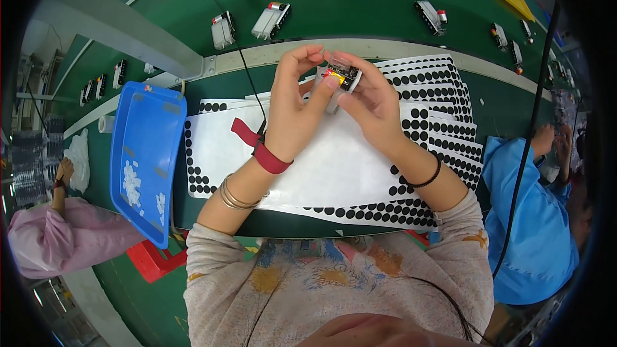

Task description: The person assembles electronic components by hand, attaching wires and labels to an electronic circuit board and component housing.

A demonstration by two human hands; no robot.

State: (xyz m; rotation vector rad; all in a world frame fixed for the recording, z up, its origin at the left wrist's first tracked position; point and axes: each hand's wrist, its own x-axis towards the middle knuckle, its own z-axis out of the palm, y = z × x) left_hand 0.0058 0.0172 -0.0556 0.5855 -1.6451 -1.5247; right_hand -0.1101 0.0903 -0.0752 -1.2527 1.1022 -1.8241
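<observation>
Between my two hands, above the sheets, is a small electronic assembly with a clear-white casing, dark parts and a red-and-yellow piece (348, 71). My left hand (295, 99) grips its left side, with the thumb on the coloured piece. My right hand (375, 104) closes on its right side, fingers behind and thumb in front. The fingers partly hide the assembly, so its exact kind is unclear. Under my hands lie white sheets (308, 167) with rows of black round dots, fanned out in a stack on the right. A red wrist strap (273, 159) with a cord circles my left wrist.
A blue tray (177, 148) with small white pieces stands at left. Beyond a pale rail (257, 56), similar assemblies (271, 20) lie on a green belt (347, 3). A black cable (524, 148) hangs at right. Co-workers sit either side, in a pink sleeve (77, 234) and blue clothing (533, 238).
</observation>
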